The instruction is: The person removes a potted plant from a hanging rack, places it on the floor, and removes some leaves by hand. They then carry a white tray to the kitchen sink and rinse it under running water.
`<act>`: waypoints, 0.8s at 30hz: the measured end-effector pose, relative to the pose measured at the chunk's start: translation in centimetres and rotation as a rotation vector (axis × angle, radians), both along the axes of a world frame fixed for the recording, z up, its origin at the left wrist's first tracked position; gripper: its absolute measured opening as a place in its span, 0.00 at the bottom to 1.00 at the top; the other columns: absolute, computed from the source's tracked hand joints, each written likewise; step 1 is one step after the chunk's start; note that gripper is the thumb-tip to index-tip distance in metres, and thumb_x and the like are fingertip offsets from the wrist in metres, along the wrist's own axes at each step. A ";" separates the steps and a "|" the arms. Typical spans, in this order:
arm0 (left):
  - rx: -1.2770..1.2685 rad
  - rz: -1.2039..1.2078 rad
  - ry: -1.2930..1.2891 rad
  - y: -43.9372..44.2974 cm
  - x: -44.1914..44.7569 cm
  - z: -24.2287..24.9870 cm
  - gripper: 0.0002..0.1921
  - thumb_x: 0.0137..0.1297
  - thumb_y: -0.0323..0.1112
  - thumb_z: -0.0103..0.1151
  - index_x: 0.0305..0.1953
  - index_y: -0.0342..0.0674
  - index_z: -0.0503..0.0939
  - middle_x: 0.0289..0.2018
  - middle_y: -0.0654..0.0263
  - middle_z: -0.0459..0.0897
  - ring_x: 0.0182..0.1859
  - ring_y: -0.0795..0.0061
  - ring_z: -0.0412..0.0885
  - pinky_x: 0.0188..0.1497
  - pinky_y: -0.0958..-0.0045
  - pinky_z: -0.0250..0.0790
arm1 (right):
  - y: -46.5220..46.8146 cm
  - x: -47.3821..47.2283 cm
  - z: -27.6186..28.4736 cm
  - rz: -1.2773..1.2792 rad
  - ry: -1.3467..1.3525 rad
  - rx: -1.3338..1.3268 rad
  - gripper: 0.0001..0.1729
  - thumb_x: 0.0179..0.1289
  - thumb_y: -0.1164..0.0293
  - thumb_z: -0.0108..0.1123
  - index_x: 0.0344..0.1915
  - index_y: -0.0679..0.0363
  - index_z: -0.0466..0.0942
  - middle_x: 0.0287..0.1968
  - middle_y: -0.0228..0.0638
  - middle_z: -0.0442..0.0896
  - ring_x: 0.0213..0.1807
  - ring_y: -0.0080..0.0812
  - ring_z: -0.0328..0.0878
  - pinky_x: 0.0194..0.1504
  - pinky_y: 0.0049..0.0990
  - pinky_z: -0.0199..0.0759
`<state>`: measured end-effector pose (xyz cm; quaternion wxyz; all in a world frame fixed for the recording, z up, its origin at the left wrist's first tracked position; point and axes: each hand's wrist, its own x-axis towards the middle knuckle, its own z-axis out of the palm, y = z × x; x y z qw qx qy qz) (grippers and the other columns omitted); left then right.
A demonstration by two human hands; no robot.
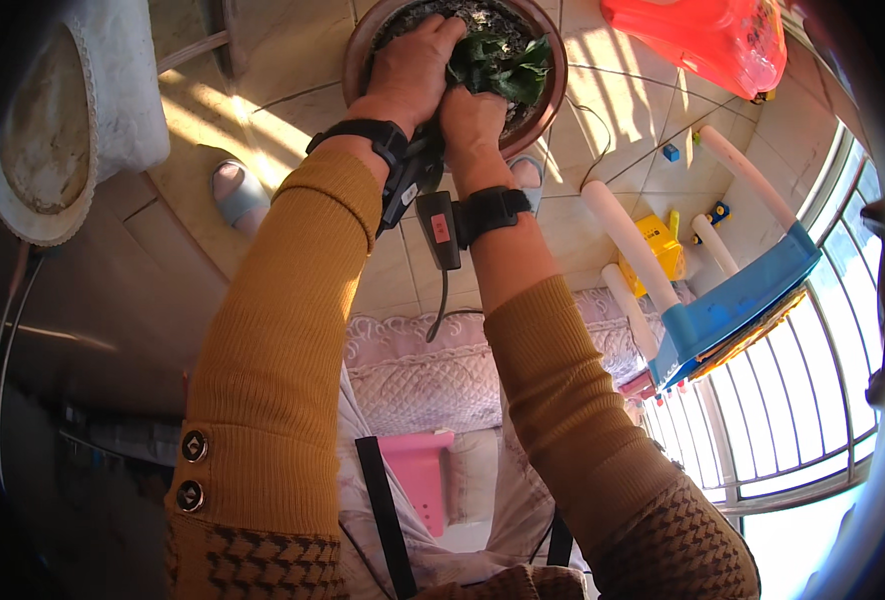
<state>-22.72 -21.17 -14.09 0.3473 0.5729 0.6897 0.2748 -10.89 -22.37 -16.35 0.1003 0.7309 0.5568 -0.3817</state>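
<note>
Both of my hands reach into a round brown plant pot (557,71) at the top of the head view. My left hand (411,71) is at the left of the pot, over the soil, its fingers bent down beside the leaves; whether they grip anything is hidden. Just below the leaves is my right hand (474,116), with its fingertips under the green leafy plant (514,71), so its hold cannot be told. Greyish soil (480,15) shows behind the plant. Each wrist wears a black strap with a dark device.
A red plastic object (705,41) lies at the top right. At the right are a blue table-like piece (742,292) with pale legs, a yellow box (651,251) and a small blue block (671,152). A white container (124,90) stands left. Slippers (240,193) are on the tiles.
</note>
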 end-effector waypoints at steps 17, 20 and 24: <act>0.083 -0.073 0.043 -0.6 -0.6 0.0 0.21 0.64 0.35 0.59 0.58 0.48 0.70 0.48 0.54 0.81 0.50 0.60 0.83 0.53 0.57 0.75 | -0.6 3.9 6.4 0.407 0.499 -0.003 0.14 0.56 0.62 0.69 0.31 0.63 0.82 0.28 0.52 0.82 0.34 0.56 0.79 0.37 0.42 0.74; 0.037 -0.054 -0.040 -0.5 -0.5 -0.2 0.30 0.47 0.14 0.57 0.54 0.49 0.73 0.47 0.61 0.78 0.50 0.47 0.78 0.50 0.57 0.74 | 0.2 4.1 7.3 0.143 0.559 0.092 0.20 0.55 0.59 0.72 0.31 0.66 0.80 0.27 0.53 0.81 0.33 0.58 0.78 0.37 0.41 0.74; -0.081 -0.070 0.043 -0.6 -0.1 0.0 0.27 0.55 0.16 0.53 0.55 0.50 0.72 0.51 0.61 0.77 0.51 0.48 0.79 0.50 0.54 0.75 | -0.1 4.4 8.7 0.296 0.495 0.026 0.20 0.55 0.61 0.73 0.35 0.68 0.79 0.31 0.53 0.82 0.36 0.57 0.79 0.38 0.39 0.74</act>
